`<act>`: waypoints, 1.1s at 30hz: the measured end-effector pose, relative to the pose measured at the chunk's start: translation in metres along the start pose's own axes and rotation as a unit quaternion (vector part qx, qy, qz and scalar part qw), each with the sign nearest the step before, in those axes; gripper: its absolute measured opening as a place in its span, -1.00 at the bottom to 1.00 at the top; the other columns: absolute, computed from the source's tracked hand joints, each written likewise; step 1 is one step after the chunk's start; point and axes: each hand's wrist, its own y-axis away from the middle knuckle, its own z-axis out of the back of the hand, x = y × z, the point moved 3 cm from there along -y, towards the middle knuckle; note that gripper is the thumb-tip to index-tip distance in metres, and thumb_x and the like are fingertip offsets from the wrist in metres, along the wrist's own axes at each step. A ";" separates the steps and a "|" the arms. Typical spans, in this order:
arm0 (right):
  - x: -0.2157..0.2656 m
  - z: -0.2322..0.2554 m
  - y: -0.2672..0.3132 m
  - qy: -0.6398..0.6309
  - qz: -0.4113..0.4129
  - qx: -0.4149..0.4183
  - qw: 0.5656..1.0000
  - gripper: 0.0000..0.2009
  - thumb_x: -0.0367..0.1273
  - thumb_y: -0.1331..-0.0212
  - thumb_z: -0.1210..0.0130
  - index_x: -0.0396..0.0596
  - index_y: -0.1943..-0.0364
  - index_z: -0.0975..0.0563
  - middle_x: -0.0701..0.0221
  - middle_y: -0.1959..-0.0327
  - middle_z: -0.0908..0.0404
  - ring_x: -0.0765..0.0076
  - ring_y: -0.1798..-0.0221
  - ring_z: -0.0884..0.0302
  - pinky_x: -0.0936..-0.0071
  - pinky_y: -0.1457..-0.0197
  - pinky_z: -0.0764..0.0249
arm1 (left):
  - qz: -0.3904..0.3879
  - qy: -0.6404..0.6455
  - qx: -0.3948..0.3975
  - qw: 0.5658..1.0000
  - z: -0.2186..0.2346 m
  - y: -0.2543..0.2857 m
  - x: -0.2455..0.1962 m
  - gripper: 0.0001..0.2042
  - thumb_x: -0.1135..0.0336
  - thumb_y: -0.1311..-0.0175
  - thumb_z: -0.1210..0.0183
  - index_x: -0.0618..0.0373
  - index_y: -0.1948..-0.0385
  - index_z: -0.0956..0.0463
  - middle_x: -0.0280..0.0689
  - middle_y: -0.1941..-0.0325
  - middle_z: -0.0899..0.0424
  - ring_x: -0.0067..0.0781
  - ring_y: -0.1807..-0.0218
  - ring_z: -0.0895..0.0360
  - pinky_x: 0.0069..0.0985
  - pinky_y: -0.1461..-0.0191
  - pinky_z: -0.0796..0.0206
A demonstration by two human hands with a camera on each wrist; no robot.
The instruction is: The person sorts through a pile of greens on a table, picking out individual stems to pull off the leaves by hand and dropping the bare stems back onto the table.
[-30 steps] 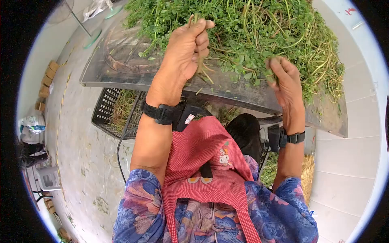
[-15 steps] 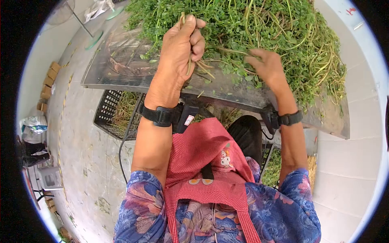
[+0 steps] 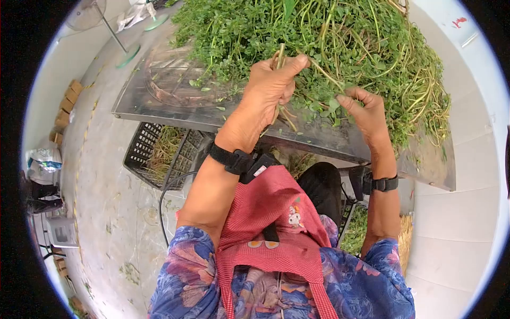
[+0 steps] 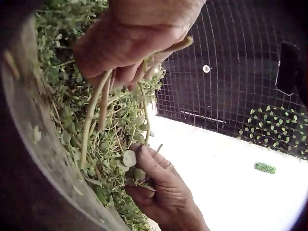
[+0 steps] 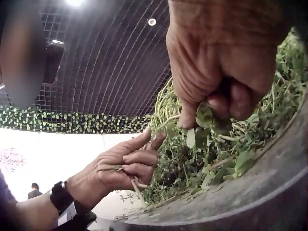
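My left hand grips several cut stems, their ends poking out above and below the fist, over the table's near edge. To its right, my right hand pinches the leafy end of a green sprig between thumb and forefinger. The sprig's pale stem stretches from there to the left thumb and forefinger. In the right wrist view, round leaves hang below the right fingertips. Behind both hands lies a large heap of leafy green plants.
The heap lies on a dark, worn table with leaf scraps on it. Below its left end stands a black plastic crate holding stems; more greens lie low at the right. A green-based fan stand is back left.
My left hand has moved right and nearer my body, with the stems in it. The right hand, blurred over the heap before, has shifted right and nearer and now pinches the sprig.
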 end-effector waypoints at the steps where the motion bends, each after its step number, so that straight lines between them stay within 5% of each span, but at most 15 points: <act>1: 0.002 -0.003 0.001 0.000 0.000 0.000 1.000 -0.80 -0.36 0.01 -0.24 -0.27 0.42 -0.58 0.55 0.51 -0.54 0.67 0.40 -0.37 0.62 0.26 -0.34 | 0.002 0.005 -0.008 1.000 0.000 -0.001 0.001 -0.70 0.20 -0.15 -0.20 0.30 0.28 -0.51 -0.59 0.81 -0.17 -0.75 0.80 -0.09 -0.71 0.76 0.15; 6: 0.009 -0.007 0.005 0.110 0.089 -0.013 0.990 -0.78 -0.37 0.01 -0.23 -0.29 0.39 -0.58 0.43 0.44 -0.62 0.55 0.36 -0.49 0.56 0.19 -0.38 | 0.022 0.010 -0.022 0.999 0.006 -0.004 0.003 -0.73 0.23 -0.17 -0.19 0.30 0.27 -0.52 -0.59 0.81 -0.18 -0.76 0.79 -0.10 -0.72 0.75 0.14; 10: 0.018 -0.008 0.006 0.094 0.066 0.047 0.992 -0.77 -0.36 -0.01 -0.21 -0.26 0.32 -0.59 0.43 0.40 -0.62 0.55 0.33 -0.52 0.58 0.21 -0.40 | 0.014 0.039 0.015 0.999 0.007 -0.004 0.002 -0.75 0.26 -0.18 -0.17 0.29 0.27 -0.53 -0.60 0.82 -0.17 -0.76 0.80 -0.10 -0.72 0.75 0.15; 12: 0.018 -0.004 0.003 -0.195 -0.094 0.037 0.976 -0.73 -0.34 -0.04 -0.20 -0.24 0.22 -0.58 0.43 0.39 -0.60 0.58 0.32 -0.50 0.63 0.24 -0.41 | 0.009 0.036 0.022 0.999 0.005 -0.002 0.000 -0.75 0.26 -0.19 -0.16 0.29 0.27 -0.53 -0.60 0.83 -0.17 -0.77 0.80 -0.09 -0.72 0.75 0.15; 15: 0.034 -0.005 -0.006 -0.211 -0.084 0.074 0.971 -0.70 -0.32 -0.07 -0.17 -0.23 0.15 -0.55 0.46 0.42 -0.57 0.62 0.38 -0.48 0.69 0.31 -0.42 | 0.006 0.014 0.040 0.999 -0.001 -0.001 0.002 -0.75 0.26 -0.20 -0.15 0.29 0.26 -0.53 -0.60 0.83 -0.17 -0.78 0.80 -0.08 -0.72 0.74 0.17; 23: 0.033 -0.030 -0.023 -0.151 -0.166 0.096 0.970 -0.77 -0.24 -0.02 -0.24 -0.13 0.40 -0.58 0.59 0.57 -0.46 0.71 0.56 -0.28 0.74 0.53 -0.11 | -0.006 -0.025 0.048 0.998 -0.010 0.003 0.005 -0.79 0.23 -0.13 -0.20 0.21 0.38 -0.57 -0.59 0.77 -0.23 -0.78 0.76 -0.07 -0.70 0.71 0.17; 25: 0.033 -0.037 -0.026 -0.164 -0.048 0.080 0.982 -0.76 -0.23 0.02 -0.26 -0.10 0.41 -0.57 0.58 0.54 -0.47 0.72 0.58 -0.25 0.74 0.57 -0.07 | -0.009 -0.021 0.052 0.998 -0.011 0.002 0.006 -0.80 0.25 -0.14 -0.20 0.21 0.38 -0.57 -0.58 0.77 -0.26 -0.77 0.77 -0.08 -0.69 0.72 0.16; 28: 0.037 -0.036 -0.019 -0.279 -0.144 0.002 0.950 -0.80 -0.28 0.00 -0.25 -0.09 0.36 -0.56 0.59 0.50 -0.47 0.74 0.58 -0.25 0.75 0.59 -0.04 | -0.008 0.000 0.021 1.000 -0.014 0.002 0.008 -0.79 0.28 -0.19 -0.15 0.24 0.27 -0.53 -0.61 0.82 -0.15 -0.78 0.79 0.00 -0.69 0.71 0.22; 33: 0.019 -0.031 -0.023 -0.360 -0.132 -0.099 0.918 -0.80 -0.30 -0.05 -0.20 -0.11 0.33 -0.54 0.54 0.48 -0.48 0.72 0.62 -0.23 0.77 0.63 -0.06 | -0.008 0.056 0.018 0.998 -0.008 -0.004 0.013 -0.77 0.25 -0.21 -0.13 0.25 0.28 -0.52 -0.60 0.83 -0.12 -0.75 0.80 -0.02 -0.68 0.72 0.19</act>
